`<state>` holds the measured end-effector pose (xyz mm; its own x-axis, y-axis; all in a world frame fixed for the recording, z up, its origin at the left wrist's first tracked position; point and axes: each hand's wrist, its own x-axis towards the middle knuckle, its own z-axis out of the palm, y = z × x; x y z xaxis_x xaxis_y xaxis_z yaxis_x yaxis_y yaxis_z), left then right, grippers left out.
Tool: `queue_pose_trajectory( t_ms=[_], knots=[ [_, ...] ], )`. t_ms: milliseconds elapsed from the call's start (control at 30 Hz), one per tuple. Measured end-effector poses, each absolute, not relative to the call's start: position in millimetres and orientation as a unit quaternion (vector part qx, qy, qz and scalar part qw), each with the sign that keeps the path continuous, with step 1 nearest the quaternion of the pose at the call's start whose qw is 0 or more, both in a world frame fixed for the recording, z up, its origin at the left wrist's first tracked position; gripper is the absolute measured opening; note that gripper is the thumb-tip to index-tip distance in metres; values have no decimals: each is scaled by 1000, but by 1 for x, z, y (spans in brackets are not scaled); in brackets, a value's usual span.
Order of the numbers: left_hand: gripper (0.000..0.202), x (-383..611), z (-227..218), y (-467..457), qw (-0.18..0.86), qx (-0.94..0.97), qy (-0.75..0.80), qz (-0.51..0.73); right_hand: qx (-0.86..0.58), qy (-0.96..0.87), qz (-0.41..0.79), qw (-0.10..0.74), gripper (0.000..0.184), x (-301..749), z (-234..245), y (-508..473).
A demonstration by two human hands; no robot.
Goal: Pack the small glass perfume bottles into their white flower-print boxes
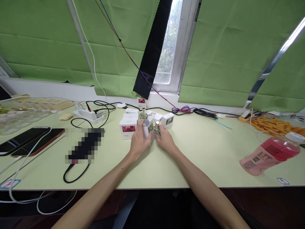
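Note:
My left hand (140, 140) is closed around a small white carton (148, 123) with a dark green picture on its side, tilted over the table. Close beside it, my right hand (165, 137) grips a small glass bottle (156, 129) with a silvery top, its fingers wrapped on the right side. The carton and bottle almost meet; I cannot tell whether they touch. Another glass bottle with a silvery neck (143, 114) stands just behind my left hand. To the left is a white box with a red berry picture (128, 128); to the right stands a white box with a green picture (168, 121).
More white boxes lie behind my hands. A power strip (89, 115) with black cables sits left, near phones (38, 140) and a pixelated dark object (85, 144). A pink bottle (269, 156) lies on its side at right, before orange snacks (274, 125). Coiled cables (206, 112) line the wall.

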<state>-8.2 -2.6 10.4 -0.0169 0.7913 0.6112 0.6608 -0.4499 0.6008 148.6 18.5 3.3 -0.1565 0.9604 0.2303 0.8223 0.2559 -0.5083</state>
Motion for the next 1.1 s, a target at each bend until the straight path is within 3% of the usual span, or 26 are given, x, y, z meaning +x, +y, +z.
queue_pose_trajectory(
  t_ms=[1100],
  knots=[
    [60,-9,11,-1,69,699,513,493,-588,-753,141,259,52,150,6,17]
  ],
)
